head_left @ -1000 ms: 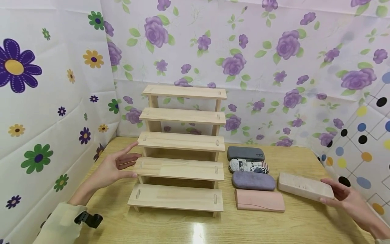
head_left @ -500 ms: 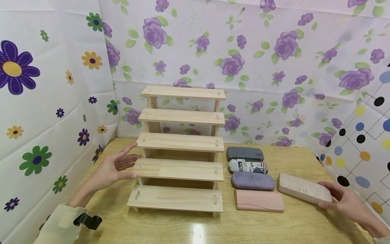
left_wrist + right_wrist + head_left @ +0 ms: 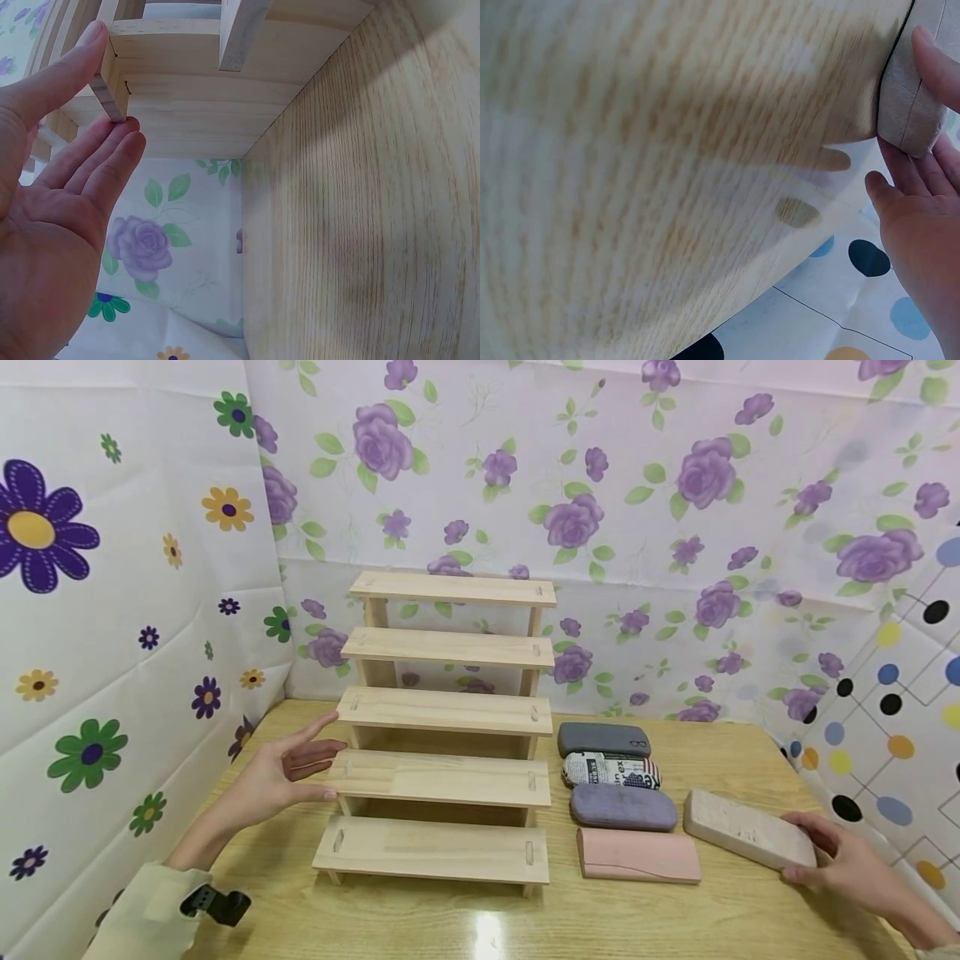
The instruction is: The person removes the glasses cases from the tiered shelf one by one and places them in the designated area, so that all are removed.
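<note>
A wooden stand with several stepped shelves rises from the table, its boards bare. At its left end is my left hand; the left wrist view shows the thumb and fingers of that hand spanning the end of a shelf board, fingertips right at its edges. My right hand grips the right end of a beige glasses case between thumb and fingers. In the right wrist view, the case is low over the table, fingers beneath its end.
Between the stand and the beige case, other cases lie in a column: a grey glasses case, a printed case, a purple-grey case and a pink case. Patterned cloth walls enclose the wooden table.
The right end of the beige case, with my right hand on it, has shifted slightly left and toward the front. My left hand keeps its place at the stand.
</note>
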The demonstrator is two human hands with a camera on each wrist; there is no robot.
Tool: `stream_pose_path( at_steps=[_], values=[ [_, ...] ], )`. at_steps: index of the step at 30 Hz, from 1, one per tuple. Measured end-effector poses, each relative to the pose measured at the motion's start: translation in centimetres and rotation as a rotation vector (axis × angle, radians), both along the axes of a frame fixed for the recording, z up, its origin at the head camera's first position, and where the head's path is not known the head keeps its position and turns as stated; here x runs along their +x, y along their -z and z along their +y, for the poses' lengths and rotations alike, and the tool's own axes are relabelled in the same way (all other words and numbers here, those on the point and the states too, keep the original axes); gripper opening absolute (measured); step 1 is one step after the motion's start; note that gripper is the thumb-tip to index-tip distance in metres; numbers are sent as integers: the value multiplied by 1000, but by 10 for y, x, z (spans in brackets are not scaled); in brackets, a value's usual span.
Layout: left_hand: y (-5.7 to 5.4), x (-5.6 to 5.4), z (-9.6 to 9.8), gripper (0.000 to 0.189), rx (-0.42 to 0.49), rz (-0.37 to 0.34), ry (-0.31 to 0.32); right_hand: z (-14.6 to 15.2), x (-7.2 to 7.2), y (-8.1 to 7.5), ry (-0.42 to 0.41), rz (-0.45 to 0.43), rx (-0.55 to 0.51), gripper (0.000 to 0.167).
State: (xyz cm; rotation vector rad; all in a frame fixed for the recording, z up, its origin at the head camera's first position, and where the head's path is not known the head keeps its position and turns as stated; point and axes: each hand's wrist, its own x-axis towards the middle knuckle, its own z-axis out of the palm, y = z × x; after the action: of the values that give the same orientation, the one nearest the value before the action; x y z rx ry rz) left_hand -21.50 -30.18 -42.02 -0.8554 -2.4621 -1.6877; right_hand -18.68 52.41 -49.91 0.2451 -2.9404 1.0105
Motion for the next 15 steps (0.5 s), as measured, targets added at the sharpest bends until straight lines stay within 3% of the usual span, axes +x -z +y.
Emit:
stream_pose_path(
  at_steps=[15],
  values=[
    [2,0,-1,106,-15,11,-5,-4,0,-3,18,-51,27,99]
  ],
)
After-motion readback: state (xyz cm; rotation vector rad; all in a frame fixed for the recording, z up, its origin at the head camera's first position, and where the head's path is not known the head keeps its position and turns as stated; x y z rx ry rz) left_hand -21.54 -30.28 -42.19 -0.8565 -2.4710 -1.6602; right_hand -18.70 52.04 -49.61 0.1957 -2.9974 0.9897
